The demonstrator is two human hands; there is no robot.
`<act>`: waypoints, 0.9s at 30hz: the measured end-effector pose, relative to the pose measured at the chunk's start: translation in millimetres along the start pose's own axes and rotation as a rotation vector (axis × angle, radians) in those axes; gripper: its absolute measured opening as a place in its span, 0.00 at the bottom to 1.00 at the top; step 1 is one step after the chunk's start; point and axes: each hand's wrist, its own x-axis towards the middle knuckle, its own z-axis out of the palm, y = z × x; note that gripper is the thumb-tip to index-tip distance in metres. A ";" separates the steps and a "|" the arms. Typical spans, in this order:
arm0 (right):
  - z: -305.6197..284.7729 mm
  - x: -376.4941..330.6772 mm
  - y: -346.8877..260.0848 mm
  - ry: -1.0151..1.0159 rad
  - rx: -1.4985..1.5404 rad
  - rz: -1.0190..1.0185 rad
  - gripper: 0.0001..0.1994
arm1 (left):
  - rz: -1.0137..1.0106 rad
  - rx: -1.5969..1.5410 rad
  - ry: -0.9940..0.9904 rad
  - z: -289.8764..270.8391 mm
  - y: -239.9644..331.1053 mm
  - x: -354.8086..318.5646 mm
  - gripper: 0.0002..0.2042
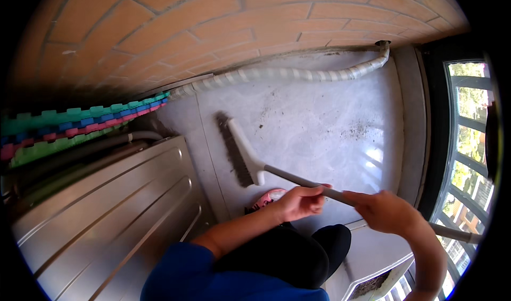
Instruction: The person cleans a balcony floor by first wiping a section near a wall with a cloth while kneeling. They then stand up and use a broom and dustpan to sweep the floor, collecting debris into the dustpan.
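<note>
A broom [247, 152] with a white head and dark bristles tilts over the pale floor, its bristles toward the left. Its grey handle [290, 174] slants down to the right, past both my hands. My left hand [301, 202] is closed on the handle nearer the head, thumb and fingers pinching it. Farther up, my right hand [388, 210] wraps round the same handle, with the fingers partly hidden. Dark dirt specks [362, 131] lie scattered on the floor to the right of the broom head.
A ribbed, wrapped hose [287, 75] runs along the brick wall [202, 30]. Coloured foam mats [85, 115] stack at the left, above a metal panel [117, 210]. A barred window [471, 125] is at right. A pale box-like thing [380, 248] with dark debris stands lower right. My pink shoe [270, 197] shows below the broom.
</note>
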 end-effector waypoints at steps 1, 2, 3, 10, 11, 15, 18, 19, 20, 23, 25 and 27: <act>-13.3 -20.9 1.0 0.044 0.057 0.025 0.18 | 0.015 0.021 -0.021 16.6 -1.3 3.1 0.13; -17.7 -28.9 4.6 0.055 0.064 -0.009 0.18 | 0.044 0.027 -0.028 34.4 -3.0 1.7 0.13; -19.9 -34.2 8.4 0.066 0.074 -0.046 0.18 | 0.079 0.013 -0.039 40.4 -6.1 -1.3 0.13; -13.4 40.8 -24.5 -0.126 0.002 -0.119 0.18 | 0.377 -0.076 0.050 -5.7 -7.4 -46.4 0.11; -9.7 52.7 -26.1 -0.137 -0.029 -0.139 0.18 | 0.365 -0.099 0.085 -20.0 -5.1 -46.1 0.11; -10.2 45.9 -17.5 0.028 -0.080 -0.095 0.17 | 0.286 -0.030 -0.019 -28.0 15.7 -24.0 0.12; -30.4 18.1 -15.7 0.183 -0.003 -0.056 0.16 | 0.443 0.165 -0.040 23.7 34.6 -8.6 0.10; -36.4 15.3 -18.3 0.193 -0.012 -0.104 0.16 | 0.514 0.149 -0.067 33.3 34.4 -9.0 0.13; -42.9 13.3 -19.9 0.210 -0.011 -0.148 0.16 | 0.549 0.132 -0.080 37.7 33.4 -9.8 0.13; -66.6 29.1 -44.1 0.164 -0.105 -0.187 0.16 | 0.676 0.065 -0.030 38.7 37.5 -24.3 0.13; -74.5 55.4 -64.8 0.164 -0.156 -0.231 0.16 | 0.756 0.007 0.044 32.6 58.2 -37.4 0.12; -69.2 97.5 -79.8 0.238 -0.167 -0.328 0.16 | 0.917 -0.020 0.036 11.6 89.9 -45.7 0.12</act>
